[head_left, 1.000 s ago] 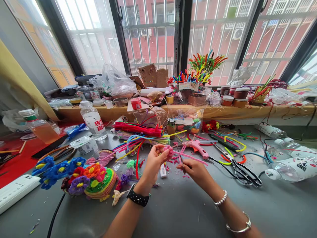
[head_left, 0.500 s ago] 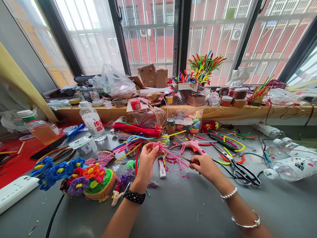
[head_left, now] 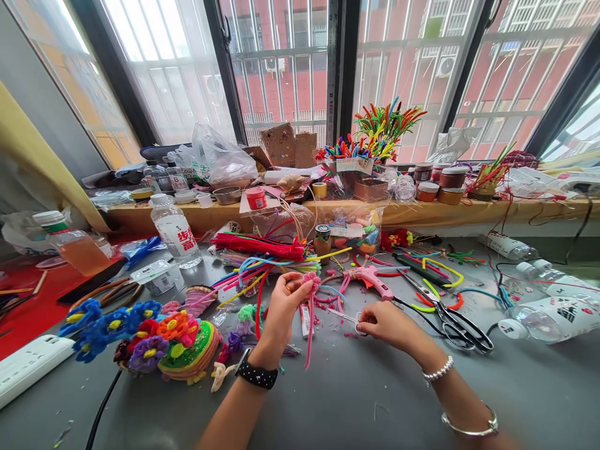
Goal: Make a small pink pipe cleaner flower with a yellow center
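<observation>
- Pinching the pink fuzzy-wire piece [head_left: 311, 283] with the left fingers [head_left: 302, 290], pressed together on its curled head;
- Now dangling its long strands [head_left: 310, 337] straight down below the left fingers, after stretching them toward the right fingers [head_left: 369, 327] half a second ago;
- Curling the right fingers at a loop of the small scissors [head_left: 342, 316], now lowered and turned with blades toward the left; cannot tell whether gripping or releasing;
- Judging by that parting, probably pausing or done with this snip, with strands well clear of the blades;
- Seeing the lighter [head_left: 305, 321] just under the left fingers, behind the strands; the pink glue gun [head_left: 372, 278] beyond the right fingers; the large scissors [head_left: 452, 322] to their right, on the desk [head_left: 347, 400].
</observation>
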`<state>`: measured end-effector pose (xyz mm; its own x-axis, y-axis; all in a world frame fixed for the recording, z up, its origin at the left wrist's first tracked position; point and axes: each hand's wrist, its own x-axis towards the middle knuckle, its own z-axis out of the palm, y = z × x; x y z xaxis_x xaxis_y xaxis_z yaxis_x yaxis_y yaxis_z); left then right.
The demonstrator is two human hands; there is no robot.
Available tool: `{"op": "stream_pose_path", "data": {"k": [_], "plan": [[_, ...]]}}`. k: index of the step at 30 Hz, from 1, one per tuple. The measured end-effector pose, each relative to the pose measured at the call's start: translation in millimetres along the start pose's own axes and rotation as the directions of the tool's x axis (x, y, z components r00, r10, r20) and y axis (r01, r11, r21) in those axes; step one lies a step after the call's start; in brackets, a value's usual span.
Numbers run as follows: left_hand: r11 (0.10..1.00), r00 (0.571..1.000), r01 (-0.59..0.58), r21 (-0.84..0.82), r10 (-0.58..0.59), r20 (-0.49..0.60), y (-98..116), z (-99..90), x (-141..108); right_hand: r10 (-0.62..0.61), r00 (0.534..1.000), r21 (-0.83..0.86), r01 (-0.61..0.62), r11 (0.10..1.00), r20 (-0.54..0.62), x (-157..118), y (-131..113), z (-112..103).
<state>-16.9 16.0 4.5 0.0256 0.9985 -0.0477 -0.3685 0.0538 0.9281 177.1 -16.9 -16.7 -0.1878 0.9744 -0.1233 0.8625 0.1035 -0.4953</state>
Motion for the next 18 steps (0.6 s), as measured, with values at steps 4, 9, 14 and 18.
{"op": "stream_pose_path", "data": {"k": [4, 9, 14, 18], "plan": [[0.999, 0.999, 0.001, 0.045, -0.003, 0.044, -1, 2.1, -3, 0.105, 0.992, -0.165, -0.114, 0.98, -0.064, 1, 5, 6], [0.995, 0.996, -0.001, 0.1, -0.008, 0.084, -3, 3.4, -3, 0.164, 0.978, -0.184, -0.186, 0.965, -0.129, 0, 16, 1], [0.994, 0.993, 0.015, 0.104, -0.027, 0.118, -8, 3.8, -3, 0.136, 0.97, -0.114, -0.161, 0.98, -0.2, 1, 10, -3], [0.994, 0.984, 0.06, 0.091, -0.074, 0.162, -13, 5.4, -5, -0.083, 0.923, 0.196, 0.166, 0.966, -0.376, 3, -8, -2]]}}
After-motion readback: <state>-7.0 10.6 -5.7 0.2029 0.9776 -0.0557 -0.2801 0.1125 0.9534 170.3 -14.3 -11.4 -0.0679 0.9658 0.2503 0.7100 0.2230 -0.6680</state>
